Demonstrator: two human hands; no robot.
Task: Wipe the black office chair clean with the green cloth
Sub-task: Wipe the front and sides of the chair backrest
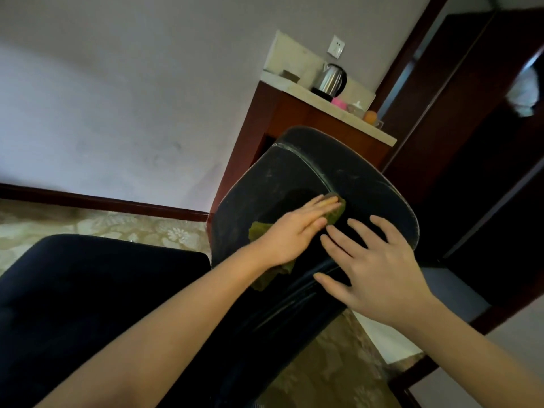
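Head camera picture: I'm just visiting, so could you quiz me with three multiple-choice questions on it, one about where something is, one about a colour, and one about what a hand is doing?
1. Where is the green cloth?
A) on the floor
B) under the left hand, against the black office chair
C) hanging on the door

2. What colour is the cup beside the kettle?
A) pink
B) blue
C) black

3. How is the right hand?
A) clenched in a fist
B) gripping the cloth
C) open, fingers spread on the chair

Answers:
1 B: the cloth peeks out around the flat left hand on the chair's back.
2 A: it shows bright pink by the kettle's base.
3 C: its fingers lie straight and apart, holding nothing.
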